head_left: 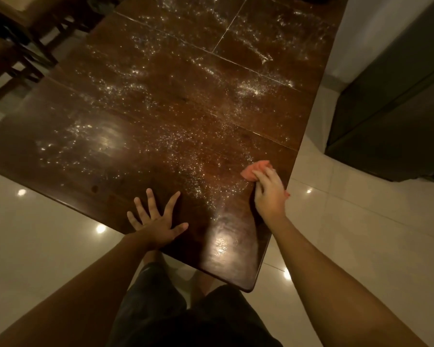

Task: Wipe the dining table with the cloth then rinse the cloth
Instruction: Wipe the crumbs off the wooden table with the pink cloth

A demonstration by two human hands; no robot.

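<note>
A dark wooden dining table (pixel 140 121) stretches away from me, speckled all over with white crumbs or powder. Near its right edge my right hand (pixel 269 192) grips a bunched pink cloth (pixel 254 169) against the tabletop; a small bit of the cloth also shows under the hand at the table's edge. My left hand (pixel 156 220) lies flat on the near edge of the table with its fingers spread, holding nothing.
Wooden chairs (pixel 18 46) stand along the table's left side. A dark cabinet or appliance (pixel 396 101) stands close to the right, across a narrow strip of glossy light tiled floor (pixel 361 221). My legs are at the table's near corner.
</note>
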